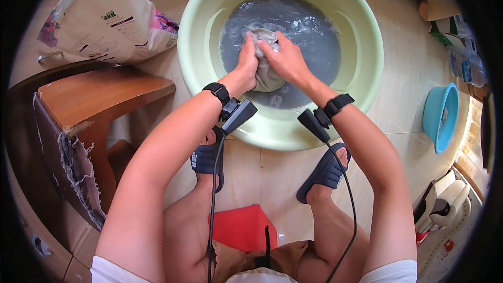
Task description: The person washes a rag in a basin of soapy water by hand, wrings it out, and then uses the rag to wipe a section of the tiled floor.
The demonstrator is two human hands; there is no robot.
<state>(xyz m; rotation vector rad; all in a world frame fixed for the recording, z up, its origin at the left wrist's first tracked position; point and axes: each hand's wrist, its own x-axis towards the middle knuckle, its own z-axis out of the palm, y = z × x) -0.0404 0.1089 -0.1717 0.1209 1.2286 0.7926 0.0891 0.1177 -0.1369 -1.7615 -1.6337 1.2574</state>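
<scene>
A wet, light grey cloth (268,75) is bunched between my two hands, just over the water in a large pale green plastic basin (361,67). My left hand (248,61) grips the cloth's left side with the fingers pointing up and away. Across from it, my right hand (286,56) holds the upper right of the bundle, its thumb lying over the fabric. The cloth's lower folds hang at the surface of the murky grey water (320,53), which carries some suds. What kind of cloth it is cannot be told.
Left of the basin stand a wooden chair (106,90) with torn upholstery and a large white printed bag (114,19). A blue basin (432,118) is at the right. Black cables (214,204) run from my wrist devices. Slippered feet flank the basin's near rim; a red stool (243,228) is beneath me.
</scene>
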